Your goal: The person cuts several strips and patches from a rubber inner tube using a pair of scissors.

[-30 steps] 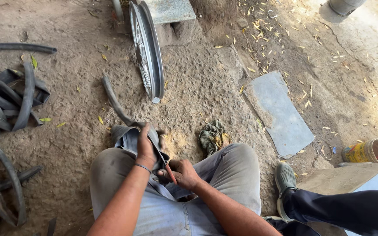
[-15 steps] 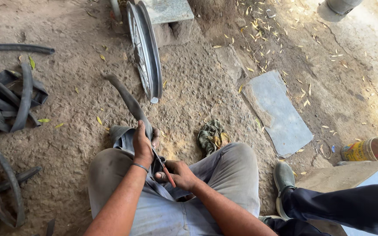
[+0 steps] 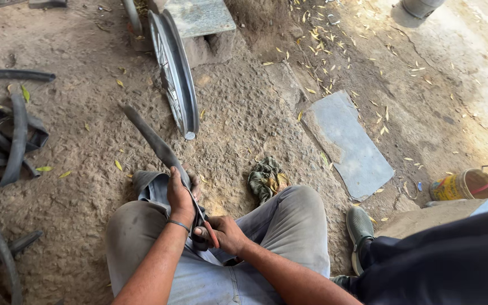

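So wheel rim [image 3: 175, 79] top center, old tubes [image 3: 4, 141] far left — L hand [image 3: 179, 195] clamps the dark flat rubber strip [image 3: 151, 138], R hand [image 3: 227, 234] grips red-handled scissors [image 3: 204, 223] w/ blades at it.

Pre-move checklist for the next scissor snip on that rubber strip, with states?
1. Left hand grips the long black rubber inner-tube strip: ok.
2. Right hand holds the red-handled scissors: ok.
3. Blades closed on the strip: cannot tell, hidden by the left hand.
4. Left fingers away from the blades: cannot tell.
5. Strip's free end lifted off the dirt ground: ok.
6. Metal bicycle wheel rim apart from the strip: ok.
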